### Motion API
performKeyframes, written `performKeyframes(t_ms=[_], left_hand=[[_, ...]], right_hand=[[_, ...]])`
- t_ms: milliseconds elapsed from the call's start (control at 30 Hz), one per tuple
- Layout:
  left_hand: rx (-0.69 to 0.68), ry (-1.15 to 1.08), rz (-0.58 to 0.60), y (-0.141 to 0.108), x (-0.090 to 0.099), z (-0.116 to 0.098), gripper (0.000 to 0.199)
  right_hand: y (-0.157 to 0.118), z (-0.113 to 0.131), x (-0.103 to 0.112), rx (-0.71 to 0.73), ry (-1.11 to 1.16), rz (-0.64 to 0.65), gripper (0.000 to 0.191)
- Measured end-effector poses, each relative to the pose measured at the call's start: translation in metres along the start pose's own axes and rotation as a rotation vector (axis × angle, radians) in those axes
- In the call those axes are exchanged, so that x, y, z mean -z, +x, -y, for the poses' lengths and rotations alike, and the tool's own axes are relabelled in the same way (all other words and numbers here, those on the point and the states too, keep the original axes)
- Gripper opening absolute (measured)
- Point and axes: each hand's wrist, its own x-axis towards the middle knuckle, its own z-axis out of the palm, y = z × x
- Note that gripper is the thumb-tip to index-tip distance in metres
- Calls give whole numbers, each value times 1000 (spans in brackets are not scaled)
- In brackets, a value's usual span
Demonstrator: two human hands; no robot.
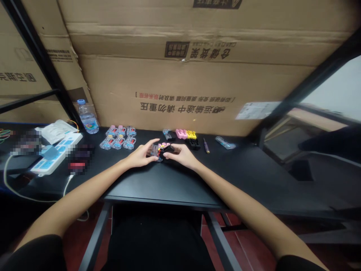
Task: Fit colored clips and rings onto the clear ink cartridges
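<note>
The left hand's (143, 154) grip is spread as wide as the clear, hard-plastic casing (154, 150) between thumb and fingers; the right hand's (182, 155) grip is nearly pinched closed on a dark piece (166, 151) against it. Both meet above the smooth black tabletop (169, 186). From the hands, six glossy transparent casings (118, 137) lie toward half past nine, notched pink blocks (181, 133) toward half past one, and a slim screwdriver (206, 146) near three o'clock.
</note>
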Motion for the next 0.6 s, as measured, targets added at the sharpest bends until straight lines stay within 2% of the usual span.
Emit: performKeyframes(t_ms=[167,333,467,600], left_hand=[[9,-62,-8,0,-4,3,86],[17,-100,-21,1,-5,-4,83],[41,-75,-94,1,-3,-12,79],[59,-121,-158,2,-5,-12,87]], right_hand=[[-2,-2,4,-36,-9,4,46],[-3,2,4,-60,12,-4,44],[-4,8,4,-64,70,-51,45],[-2,7,2,-64,136,-101,50]])
